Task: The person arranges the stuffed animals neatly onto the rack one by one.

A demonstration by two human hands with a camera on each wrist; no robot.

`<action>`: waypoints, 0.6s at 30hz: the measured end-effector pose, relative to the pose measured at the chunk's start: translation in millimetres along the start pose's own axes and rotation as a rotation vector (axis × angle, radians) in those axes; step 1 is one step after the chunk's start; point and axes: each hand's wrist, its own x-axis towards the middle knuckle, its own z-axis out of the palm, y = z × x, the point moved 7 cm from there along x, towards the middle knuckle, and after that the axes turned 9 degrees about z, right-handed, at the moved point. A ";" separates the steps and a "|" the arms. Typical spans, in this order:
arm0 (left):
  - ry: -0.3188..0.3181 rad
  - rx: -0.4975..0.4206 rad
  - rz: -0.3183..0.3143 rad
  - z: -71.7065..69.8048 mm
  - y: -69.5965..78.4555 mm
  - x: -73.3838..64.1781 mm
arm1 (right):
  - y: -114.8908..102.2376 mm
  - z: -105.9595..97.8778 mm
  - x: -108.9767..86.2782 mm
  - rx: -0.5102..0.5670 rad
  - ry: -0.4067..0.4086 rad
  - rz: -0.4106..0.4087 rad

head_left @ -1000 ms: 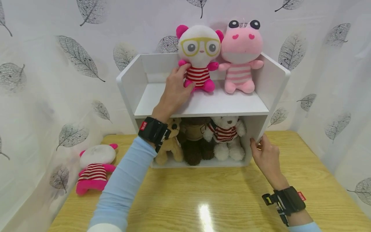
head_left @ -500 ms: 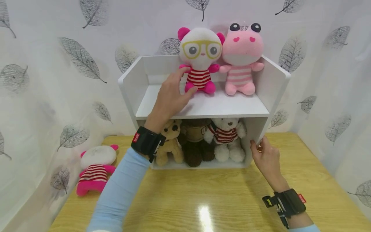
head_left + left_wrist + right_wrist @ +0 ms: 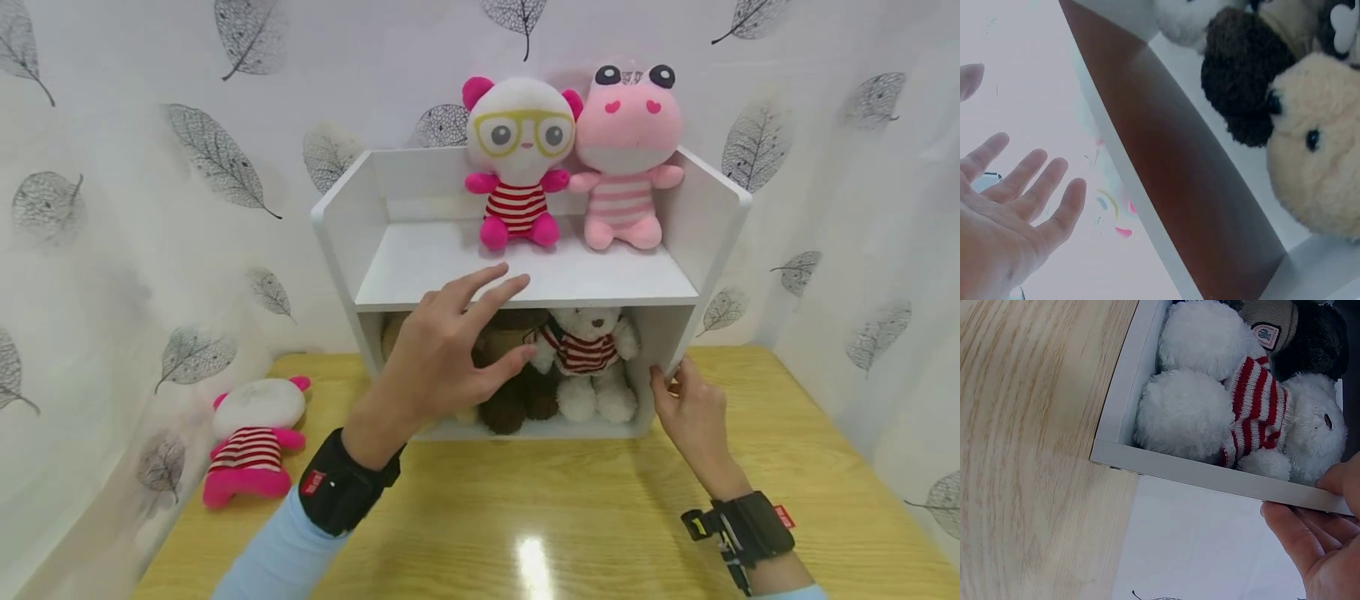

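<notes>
My left hand [image 3: 442, 358] hovers in front of the white shelf unit [image 3: 427, 258], fingers spread and holding nothing. Its fingers are also apart in the left wrist view. On the upper shelf sit a panda plush [image 3: 516, 204] with yellow glasses and a pink plush [image 3: 621, 200] with bulging eyes, side by side. My right hand [image 3: 693, 408] grips the front edge of the unit's right side panel, thumb on the inner side and fingers outside. Just inside that panel sits a white teddy bear [image 3: 588, 354] in a striped sweater.
The lower compartment also holds a dark brown plush [image 3: 510, 408] and a tan plush [image 3: 1322, 150], partly hidden behind my left hand in the head view. Another panda plush [image 3: 247, 450] lies on the wooden table [image 3: 600, 508] at the left. A leaf-print curtain hangs behind.
My left hand has let go of the panda plush and come down toward me, fingers spread. The panda stays seated on the upper shelf. My right hand keeps its grip on the side panel.
</notes>
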 end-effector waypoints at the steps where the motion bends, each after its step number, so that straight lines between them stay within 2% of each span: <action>1: -0.006 -0.003 0.005 1.3 2.3 -1.3 | 0.5 0.0 0.4 -0.001 -0.002 -0.003; 13: -0.054 -0.046 0.052 15.9 25.2 -14.6 | 0.8 -0.2 -0.3 0.005 -0.012 0.017; 18: -0.076 -0.067 0.068 24.5 36.1 -24.3 | -1.1 0.1 0.2 -0.009 -0.016 0.010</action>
